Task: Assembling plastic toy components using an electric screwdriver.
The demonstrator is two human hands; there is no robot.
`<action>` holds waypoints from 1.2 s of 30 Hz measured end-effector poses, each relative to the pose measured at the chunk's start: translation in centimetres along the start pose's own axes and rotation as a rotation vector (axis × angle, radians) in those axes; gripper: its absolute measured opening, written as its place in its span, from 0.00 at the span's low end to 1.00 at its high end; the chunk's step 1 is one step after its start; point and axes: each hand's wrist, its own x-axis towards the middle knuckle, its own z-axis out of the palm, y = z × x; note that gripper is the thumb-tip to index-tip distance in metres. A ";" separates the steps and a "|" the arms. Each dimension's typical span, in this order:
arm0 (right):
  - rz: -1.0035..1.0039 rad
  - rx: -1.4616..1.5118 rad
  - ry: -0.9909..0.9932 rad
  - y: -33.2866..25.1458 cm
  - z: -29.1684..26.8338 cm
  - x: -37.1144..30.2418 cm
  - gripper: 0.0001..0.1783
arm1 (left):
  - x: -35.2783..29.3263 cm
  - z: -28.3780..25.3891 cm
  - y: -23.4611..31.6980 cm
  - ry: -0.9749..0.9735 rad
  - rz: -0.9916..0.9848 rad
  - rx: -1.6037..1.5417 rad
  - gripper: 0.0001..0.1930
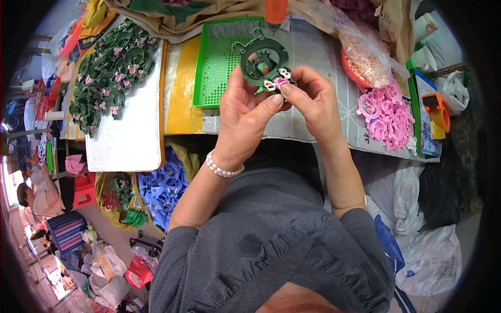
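Above the table's front edge, my left hand (242,120) grips a dark green plastic ring-shaped part (261,40) with small lugs and an open middle. Its thumb presses at the part's lower end. My right hand (317,107) is closed at that same end, its thumb against a small pink piece (281,82). Beside the pink piece sit small white pieces (269,85) with dark centres. My right fingertips are partly hidden behind the part, so whether they also hold the green plastic cannot be made out.
A green perforated tray (209,78) lies behind my left hand. At left, a white board (125,141) bears many green parts (117,78) with pink bits. Pink parts (389,120), a red bowl of pale pieces (365,68) and an orange tape dispenser (441,112) are at right. Blue parts (164,185) fill a bag below.
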 end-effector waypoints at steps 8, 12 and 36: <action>-0.003 -0.020 0.019 0.3 0.1 -0.5 0.07 | -0.4 -0.3 -0.3 -0.014 -0.048 0.028 0.28; 0.026 -0.020 -0.040 1.2 -1.1 -0.2 0.08 | -0.4 -0.3 -0.2 -0.033 -0.118 0.098 0.30; 0.105 0.040 -0.031 3.0 -2.2 -1.3 0.10 | -0.6 0.2 -0.7 -0.022 -0.249 0.162 0.31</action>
